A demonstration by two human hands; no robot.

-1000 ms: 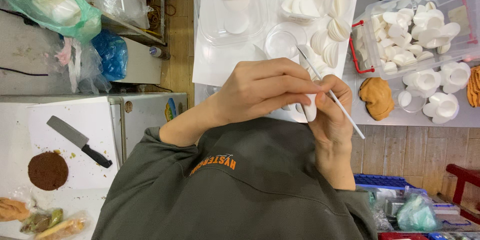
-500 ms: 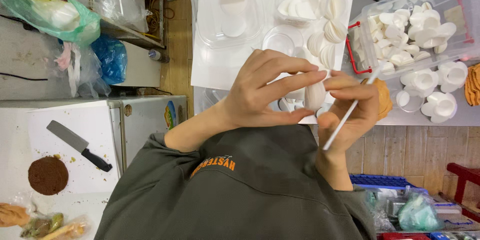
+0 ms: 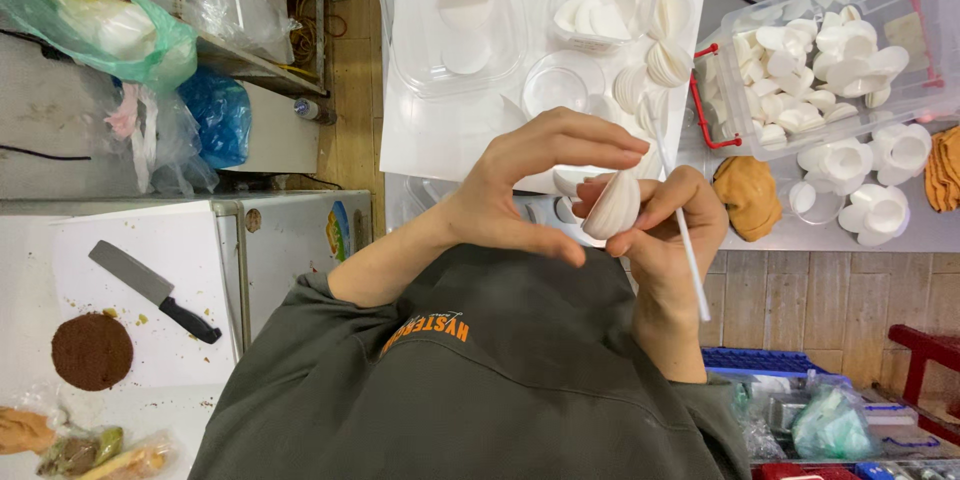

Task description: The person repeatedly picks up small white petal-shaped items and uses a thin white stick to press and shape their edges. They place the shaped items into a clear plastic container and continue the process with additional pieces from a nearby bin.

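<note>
So the view is flipped, with the person's dark grey top filling the bottom of the frame and the work surface up top. Both hands meet just right of centre. The right hand (image 3: 665, 240) has its fingers (image 3: 650, 202) closed on a white petal-shaped piece (image 3: 612, 206), pinching it from the right side, and the same hand also has a thin white stick (image 3: 690, 255) tucked along it, running down toward the lower right. My guess is the stick is parked there so it stays handy while the petal gets shaped.

The left hand (image 3: 520, 190) arches over from the left, fingers spread into an open curve. The upper fingertips hang above the petal and the thumb (image 3: 545, 245) sits below and to its left, close to the lower edge. I can't tell for sure whether any of them actually touch it. So the petal sits between the two hands, held by the right and framed by the left.

Above, on the white desk (image 3: 420, 140), there's a clear tray (image 3: 455, 20) with round white discs and loose stacks of white petals (image 3: 655, 65). Upper right is a clear bin (image 3: 830, 50) full of the same white pieces, probably kept close as supply. Far left there's a cleaver (image 3: 150, 290) on a white board.
</note>
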